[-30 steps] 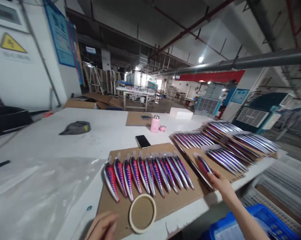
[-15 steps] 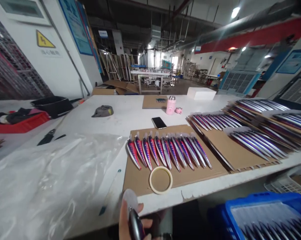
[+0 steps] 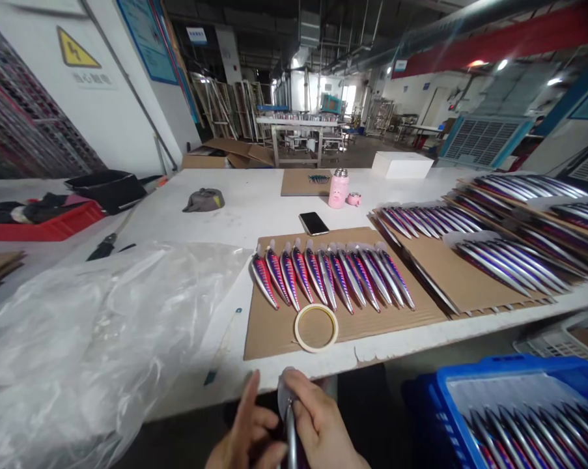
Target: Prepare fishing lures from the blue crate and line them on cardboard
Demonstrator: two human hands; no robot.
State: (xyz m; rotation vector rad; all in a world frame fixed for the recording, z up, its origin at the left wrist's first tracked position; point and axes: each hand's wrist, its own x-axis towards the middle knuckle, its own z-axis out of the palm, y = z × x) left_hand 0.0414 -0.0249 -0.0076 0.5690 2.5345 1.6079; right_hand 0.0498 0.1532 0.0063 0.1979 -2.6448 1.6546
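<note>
Both my hands are low at the front edge of the white table [image 3: 215, 221]. My right hand [image 3: 323, 426] is closed around a silver and purple fishing lure [image 3: 290, 430], thumb near its clear lip. My left hand [image 3: 245, 433] touches the same lure from the left, index finger stretched upward. Just beyond them a roll of masking tape [image 3: 316, 327] lies on a sheet of brown cardboard [image 3: 269, 332]. Behind the tape sits a row of several red, purple and silver lures [image 3: 330, 273].
More cardboard sheets loaded with lures [image 3: 508, 267] fill the right side. A blue crate [image 3: 469, 384] of lures stands lower right. A clear plastic sheet [image 3: 79, 339] covers the left. A phone [image 3: 314, 223], pink bottle [image 3: 338, 189], grey cap [image 3: 204, 200] and scissors [image 3: 103, 246] lie farther back.
My right hand left the cardboard on the right and came in with a lure. Both hands now meet on it at the table's front edge. The view swung left and down.
</note>
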